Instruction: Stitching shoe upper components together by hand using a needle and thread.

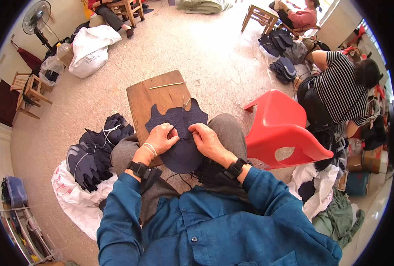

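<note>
A flat navy piece that looks like a shoe upper (179, 157) lies across my lap and the near end of a small wooden stool (139, 99). My left hand (160, 139) is closed over its left part, fingertips pinched around a thin dark thing too small to make out. Level with it, my right hand (208, 141) pinches the upper with thumb and fingers on the right part. A fine dark thread seems to run over the upper between the hands. Just beyond them a thin pale stick (187, 103) rests on the upper's far edge.
A long thin rod (166, 85) lies on the stool. Tied bundles of navy pieces (88, 162) sit on a white sack (79, 208) at my left. A red plastic chair (277, 119) stands close on my right, with a person in a striped top (336, 88) beyond it.
</note>
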`<state>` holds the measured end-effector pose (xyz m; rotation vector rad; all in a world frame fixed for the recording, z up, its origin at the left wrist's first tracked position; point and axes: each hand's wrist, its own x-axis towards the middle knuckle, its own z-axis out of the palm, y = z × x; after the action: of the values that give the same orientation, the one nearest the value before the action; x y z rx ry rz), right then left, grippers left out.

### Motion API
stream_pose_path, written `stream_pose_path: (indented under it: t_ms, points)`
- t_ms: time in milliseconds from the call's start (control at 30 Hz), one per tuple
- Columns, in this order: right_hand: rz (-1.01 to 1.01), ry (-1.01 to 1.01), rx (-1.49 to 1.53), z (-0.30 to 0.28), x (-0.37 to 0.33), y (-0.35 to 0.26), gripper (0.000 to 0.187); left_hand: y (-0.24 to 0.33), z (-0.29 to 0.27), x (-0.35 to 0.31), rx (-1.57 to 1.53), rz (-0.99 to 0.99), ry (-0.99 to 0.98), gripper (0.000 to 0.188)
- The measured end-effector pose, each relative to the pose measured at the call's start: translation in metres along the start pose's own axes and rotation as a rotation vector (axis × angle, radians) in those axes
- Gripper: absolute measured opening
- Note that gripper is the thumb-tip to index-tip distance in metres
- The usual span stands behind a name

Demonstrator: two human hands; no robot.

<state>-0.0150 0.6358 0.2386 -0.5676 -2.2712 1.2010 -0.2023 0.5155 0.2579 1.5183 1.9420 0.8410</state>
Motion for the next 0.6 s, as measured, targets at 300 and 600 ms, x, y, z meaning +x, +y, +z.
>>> stream_pose_path:
  t_ms: [300, 600]
  points:
    - [-0.119, -0.113, -0.17, -0.001, -0.004, -0.002, 0.031, 0.032, -0.007, -0.003, -0.634, -0.023, 0.182, 0.022]
    - [-0.164, -0.194, -0.27, -0.003, -0.001, -0.008, 0.033, 0.095, -0.04, 0.009, -0.635, 0.146, 0.205, 0.026]
